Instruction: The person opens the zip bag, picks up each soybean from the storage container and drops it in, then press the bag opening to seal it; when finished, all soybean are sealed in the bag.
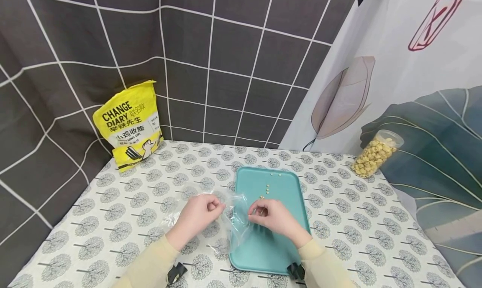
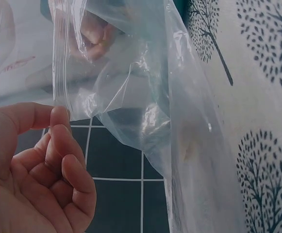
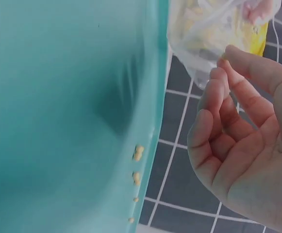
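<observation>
My left hand (image 1: 201, 212) pinches the edge of a clear zip bag (image 2: 126, 82) between thumb and forefinger, right by its zip strip. The bag hangs over the table and overlaps the left rim of the teal tray (image 1: 269, 246). In the left wrist view a small pale yellow spot shows low in the bag. My right hand (image 1: 274, 216) is over the tray, just right of the bag, and its thumb and forefinger pinch a small yellow soybean (image 3: 223, 57), mostly hidden by the fingertips. Several loose soybeans (image 3: 137, 153) lie on the tray beyond this hand.
A yellow snack bag (image 1: 132, 127) stands at the back left against the dark grid curtain (image 1: 188, 70). At the back right a clear tub of popcorn (image 1: 376, 154) leans tilted by the printed cloth. A tree-patterned cloth (image 1: 350, 242) covers the table.
</observation>
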Available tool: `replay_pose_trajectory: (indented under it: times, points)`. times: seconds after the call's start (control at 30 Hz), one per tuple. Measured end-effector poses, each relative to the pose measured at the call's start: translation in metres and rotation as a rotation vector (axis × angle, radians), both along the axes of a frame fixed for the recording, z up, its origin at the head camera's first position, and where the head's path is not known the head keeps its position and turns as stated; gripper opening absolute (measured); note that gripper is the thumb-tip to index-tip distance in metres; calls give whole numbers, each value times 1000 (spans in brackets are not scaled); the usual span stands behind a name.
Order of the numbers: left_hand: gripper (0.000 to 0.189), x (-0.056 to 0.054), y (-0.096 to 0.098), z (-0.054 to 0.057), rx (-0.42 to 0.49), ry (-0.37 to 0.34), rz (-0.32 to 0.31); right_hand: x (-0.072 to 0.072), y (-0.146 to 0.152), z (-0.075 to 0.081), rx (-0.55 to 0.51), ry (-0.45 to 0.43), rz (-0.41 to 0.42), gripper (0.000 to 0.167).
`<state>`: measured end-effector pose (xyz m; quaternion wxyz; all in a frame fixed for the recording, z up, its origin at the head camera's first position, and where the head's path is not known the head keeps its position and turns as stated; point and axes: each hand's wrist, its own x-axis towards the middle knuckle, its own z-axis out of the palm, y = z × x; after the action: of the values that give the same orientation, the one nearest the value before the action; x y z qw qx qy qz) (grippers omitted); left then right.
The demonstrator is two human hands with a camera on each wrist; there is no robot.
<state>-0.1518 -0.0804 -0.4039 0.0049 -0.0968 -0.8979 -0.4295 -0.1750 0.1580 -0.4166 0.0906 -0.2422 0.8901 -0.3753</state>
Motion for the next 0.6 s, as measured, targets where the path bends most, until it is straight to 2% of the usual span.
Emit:
replay_pose_trajectory:
  times: [0.2, 0.6]
  points:
    - [16, -1, 1, -2, -7, 17, -10, 2, -6, -2, -6, -4, 62, 7]
    - [17, 0, -1, -2, -19, 5, -8, -1, -2, -5, -2, 0, 1, 9]
